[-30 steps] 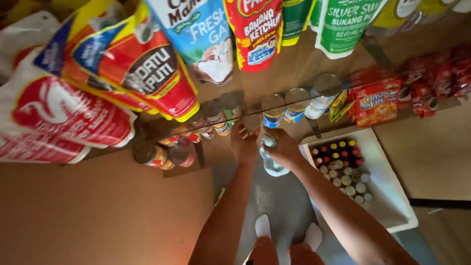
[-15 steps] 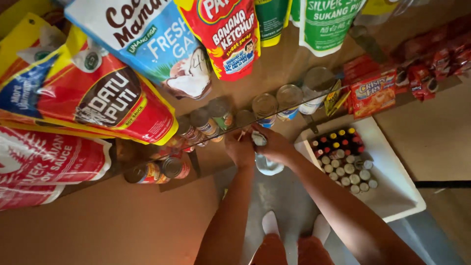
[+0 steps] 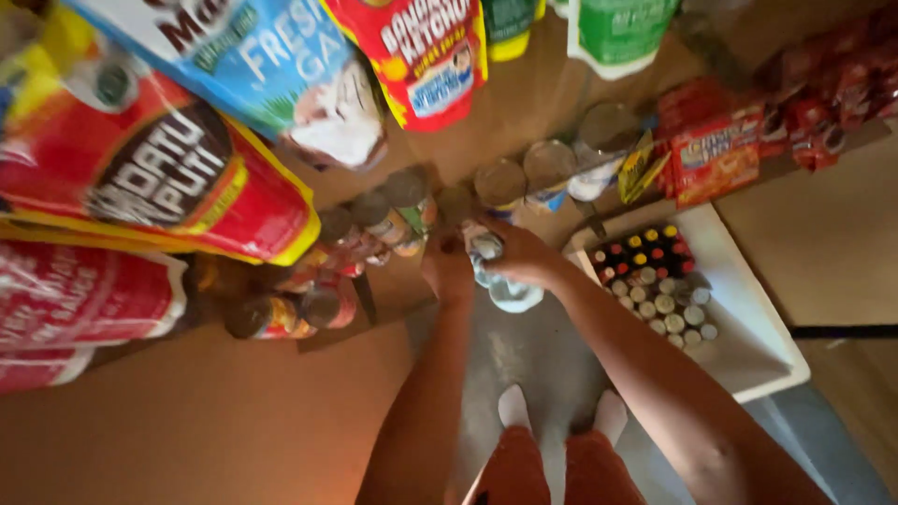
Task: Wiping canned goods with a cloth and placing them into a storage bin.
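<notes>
Since the earlier frames the hanging pouches (image 3: 168, 178) at upper left have swelled and slid toward the left edge as the view closed in, while both hands have stayed on the clear bottle (image 3: 505, 285) at frame centre. Left of it, the left hand (image 3: 447, 271) is closed beside the bottle's upper end, its grip not clear; the right hand (image 3: 524, 257) wraps over the bottle from the right, the nearer hold. Its long axis runs down-frame from the cans (image 3: 552, 168) on the shelf toward the feet, with the white tray (image 3: 748, 318) of small bottles at right.
</notes>
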